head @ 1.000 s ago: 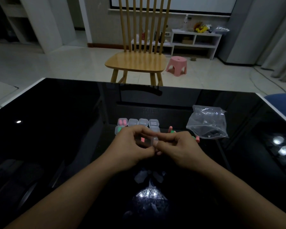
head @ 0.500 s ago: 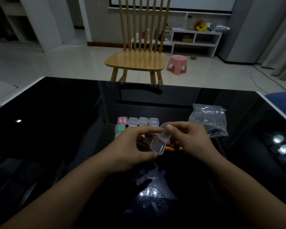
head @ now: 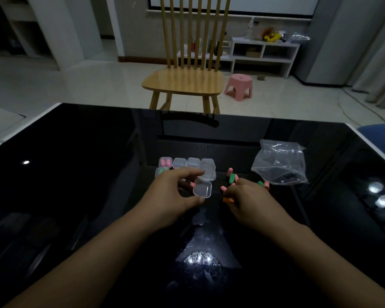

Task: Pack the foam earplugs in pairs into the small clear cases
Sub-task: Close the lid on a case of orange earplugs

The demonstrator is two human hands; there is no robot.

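- The left hand (head: 171, 196) holds a small clear case (head: 202, 189) open above the table (head: 76, 174), forefinger curled over the far edge and thumb under the near edge. The lid stands up behind the tray, so the hollow faces the person, ready, I'd judge, to take earplugs.
- The right hand (head: 245, 198) is down at the loose earplugs (head: 231, 178), fingers curled narrow over an orange earplug (head: 228, 199) at its fingertips. It looks to be pinching it, though the dim light keeps me from being sure the plug is off the glass.
- More plugs, pink and green, lie scattered just past the right fingertips, some between them and a crumpled plastic bag (head: 279, 163) further out to the right. That keeps the stock within a short reach.
- Beyond the left fingertips sits a cluster of cases. One holds a pink pair (head: 166, 162), one a green pair (head: 162, 171), and the rest of the row (head: 186, 162) look unfilled.
- The open case is held just beside the right hand, with only a small gap between the two, which should make the drop-in short.
- My guess is this is the start of filling a third case; a matching second orange plug is not plain to me among the loose ones.
- A wooden chair (head: 182, 83) stands past the table's far edge.
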